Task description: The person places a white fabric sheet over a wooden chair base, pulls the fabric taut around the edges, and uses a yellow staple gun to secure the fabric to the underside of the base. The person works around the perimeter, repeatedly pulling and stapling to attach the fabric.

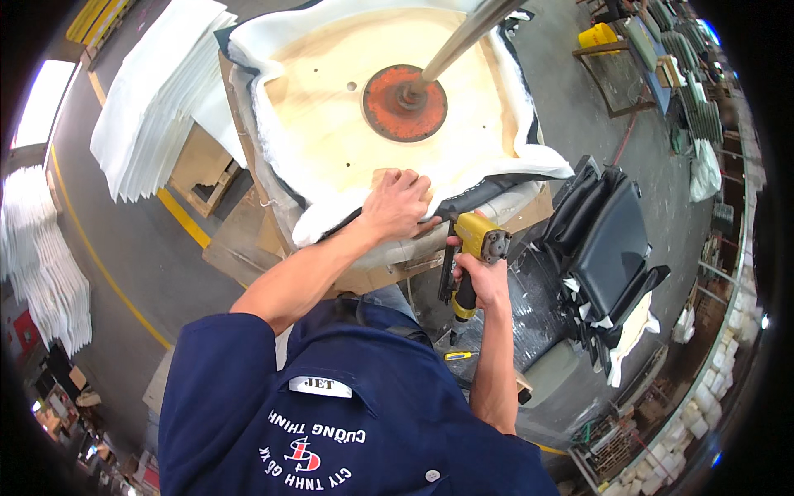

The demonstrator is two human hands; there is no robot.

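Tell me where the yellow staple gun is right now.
In the head view, the yellow staple gun is just right of centre, in the right hand, its nose by the near edge of the padded panel, beside the left hand.

The staple gun (pixel 477 235) is yellow and black.

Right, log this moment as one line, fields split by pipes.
left hand: on white padding, near edge | right hand: gripping yellow staple gun | red disc: on wooden panel
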